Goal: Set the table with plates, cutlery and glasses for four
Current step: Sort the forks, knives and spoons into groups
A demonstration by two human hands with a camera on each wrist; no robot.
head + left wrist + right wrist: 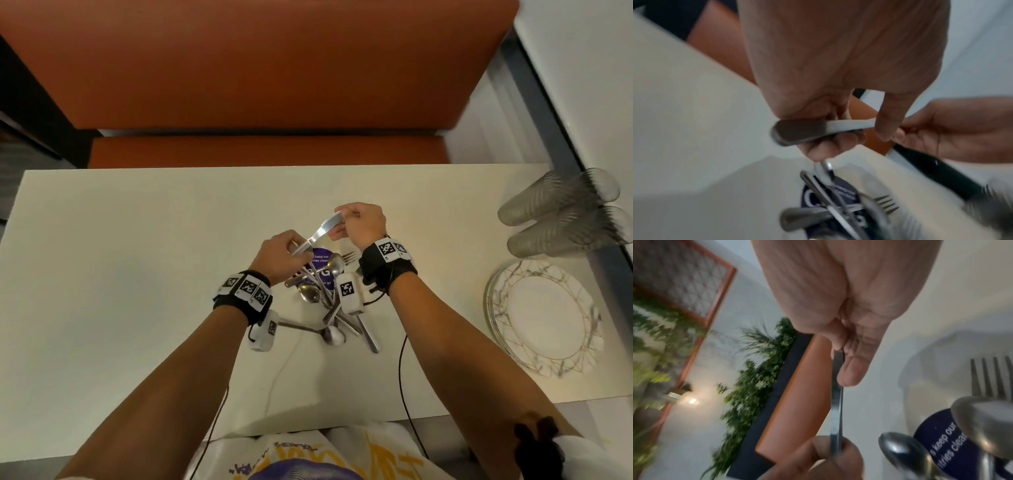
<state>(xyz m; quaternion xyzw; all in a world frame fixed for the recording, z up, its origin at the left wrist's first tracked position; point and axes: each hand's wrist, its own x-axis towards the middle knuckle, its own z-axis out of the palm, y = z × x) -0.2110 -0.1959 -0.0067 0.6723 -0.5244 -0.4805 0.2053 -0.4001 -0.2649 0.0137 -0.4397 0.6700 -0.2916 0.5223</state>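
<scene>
A silver table knife is held above the white table by both hands. My left hand grips its handle end, and my right hand pinches the blade tip. Below them lies a loose pile of cutlery with spoons, a fork and knives, partly over a round purple sticker. A stack of patterned plates sits at the right edge. Clear glasses stand behind the plates.
An orange bench seat with a tall backrest runs along the table's far side. A grey window frame borders the right. Cables run from the wrist cameras across the near table edge.
</scene>
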